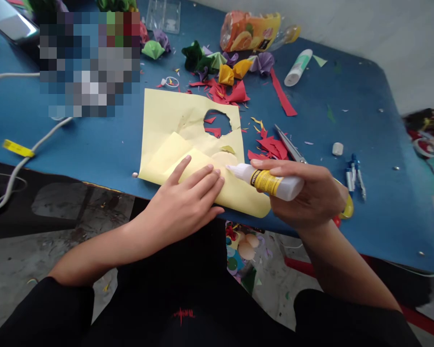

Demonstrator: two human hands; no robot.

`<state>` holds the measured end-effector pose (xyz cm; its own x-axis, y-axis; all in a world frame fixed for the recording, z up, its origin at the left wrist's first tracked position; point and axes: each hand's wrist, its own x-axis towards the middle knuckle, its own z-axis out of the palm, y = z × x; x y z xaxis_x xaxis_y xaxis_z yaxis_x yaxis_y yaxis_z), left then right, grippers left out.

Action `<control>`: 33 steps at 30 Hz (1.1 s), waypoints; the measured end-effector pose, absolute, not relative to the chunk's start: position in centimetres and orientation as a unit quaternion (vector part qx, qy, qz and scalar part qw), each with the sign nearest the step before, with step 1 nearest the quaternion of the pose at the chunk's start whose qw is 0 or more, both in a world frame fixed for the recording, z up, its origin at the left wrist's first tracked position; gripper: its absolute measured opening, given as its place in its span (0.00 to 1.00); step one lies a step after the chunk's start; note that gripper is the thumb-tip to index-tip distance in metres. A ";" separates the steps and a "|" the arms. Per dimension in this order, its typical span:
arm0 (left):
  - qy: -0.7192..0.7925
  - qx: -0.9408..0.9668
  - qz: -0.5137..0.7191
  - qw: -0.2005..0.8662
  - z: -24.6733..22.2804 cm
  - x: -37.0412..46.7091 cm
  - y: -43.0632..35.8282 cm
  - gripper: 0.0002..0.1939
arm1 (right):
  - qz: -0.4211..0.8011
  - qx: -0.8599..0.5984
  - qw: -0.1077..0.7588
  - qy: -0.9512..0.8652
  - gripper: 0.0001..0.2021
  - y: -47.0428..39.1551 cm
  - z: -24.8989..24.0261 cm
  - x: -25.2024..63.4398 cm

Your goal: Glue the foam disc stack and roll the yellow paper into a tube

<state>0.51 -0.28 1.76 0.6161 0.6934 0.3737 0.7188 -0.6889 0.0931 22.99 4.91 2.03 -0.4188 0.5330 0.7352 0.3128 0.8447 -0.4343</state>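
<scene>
My left hand (188,205) lies palm down with fingers stretched out, pressing on a folded part of the yellow paper (162,111). A roughly round hole is cut in that sheet near its far right corner. My right hand (311,193) is closed around a white glue bottle (269,183) with a yellow label. The bottle is tilted on its side, its nozzle pointing left, close to a pale cut-out piece (224,159) on the paper; I cannot tell whether the tip touches. Behind my right hand, scissors (290,144) are partly hidden.
Red paper scraps (273,147) lie beside the sheet. Folded paper flowers (233,70), a plastic bottle (253,31) and a glue stick (298,67) are farther back. An eraser (337,149) and a compass (356,176) sit at right. A white cable (45,137) crosses the left side.
</scene>
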 end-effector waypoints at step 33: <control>-0.407 -0.891 -0.199 0.010 2.0 0.8 -0.4 0.21 | 0.124 -0.254 0.518 -0.807 0.27 5.1 3.1 22.0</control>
<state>0.79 -0.44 2.03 0.5893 0.7222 0.3621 0.7299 -0.6681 0.1446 22.04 5.09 3.06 -0.3337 0.5390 0.7734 0.2810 0.8400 -0.4641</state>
